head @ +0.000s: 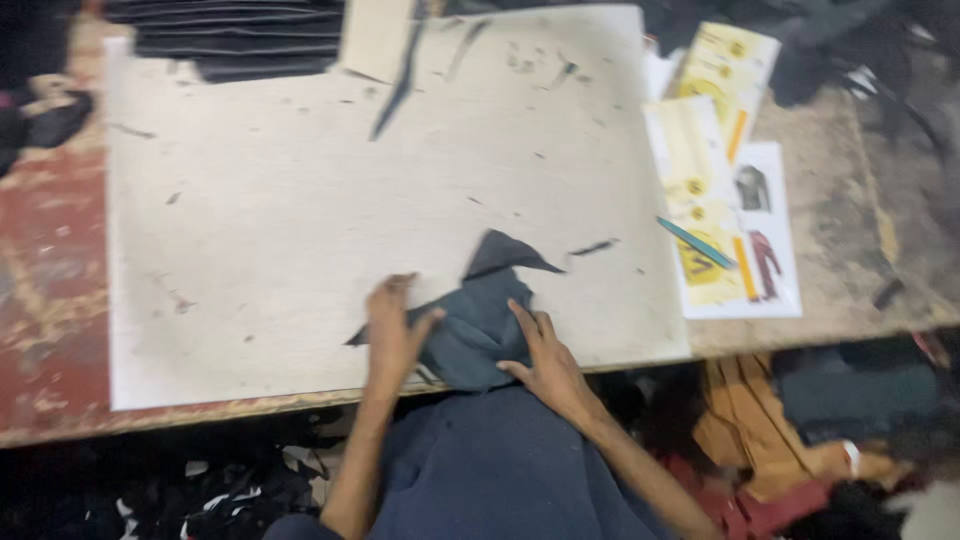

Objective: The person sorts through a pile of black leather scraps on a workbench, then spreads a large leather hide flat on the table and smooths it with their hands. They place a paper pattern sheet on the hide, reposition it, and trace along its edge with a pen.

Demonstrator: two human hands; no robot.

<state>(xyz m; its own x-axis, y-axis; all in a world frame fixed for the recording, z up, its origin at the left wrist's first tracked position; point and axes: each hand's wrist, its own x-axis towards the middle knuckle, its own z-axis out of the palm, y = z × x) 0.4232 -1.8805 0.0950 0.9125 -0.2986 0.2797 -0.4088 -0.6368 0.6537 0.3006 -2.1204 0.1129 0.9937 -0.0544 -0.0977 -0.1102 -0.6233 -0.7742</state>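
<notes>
Both hands rest on a small piece of dark grey cloth (482, 320) that lies crumpled at the near edge of a pale board (300, 230) on the worn table (830, 300). The left hand (392, 335) lies flat with its fingers spread, pressing the left side of the cloth, and the right hand (545, 360) presses the lower right side with its fingers stretched forward; neither hand seems to pinch the cloth, they only hold it down. One pointed corner of the cloth stands up toward the middle of the board. The cloth is very near the edge, and part of it seems to hang toward the person's lap, so I think it can slide off if the pressure is uneven. The folds are loose, so the cloth could crease wrongly or shift under the palms. Small dark scraps (595, 247) are scattered on the board and could get caught under the cloth. A thin blue tool (697, 243) lies near the right, across printed yellow papers (705, 180); a wide sweep of the right arm could knock it. The picture is blurred, so finer details I cannot tell.
</notes>
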